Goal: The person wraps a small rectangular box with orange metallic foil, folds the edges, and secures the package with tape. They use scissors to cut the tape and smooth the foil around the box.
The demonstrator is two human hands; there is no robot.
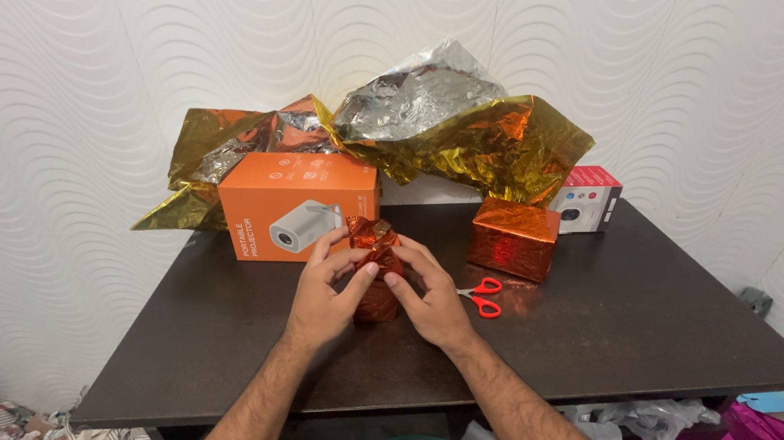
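i've got my left hand (328, 287) and right hand (427, 300) pinching the gathered top of a small orange foil bundle (375, 268) at mid-table (618, 341). its body looks wrapped and the crown still loose; another wrapped box (513, 238) sits finished by the scissors (481, 296).

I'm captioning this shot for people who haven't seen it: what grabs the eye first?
First, the crumpled heap of gold and silver foil sheets against the white wall at the table's back. Below it, at centre, the left hand and right hand pinch the gathered top of a small bundle wrapped in shiny copper-red foil. Red-handled scissors lie just right of them.
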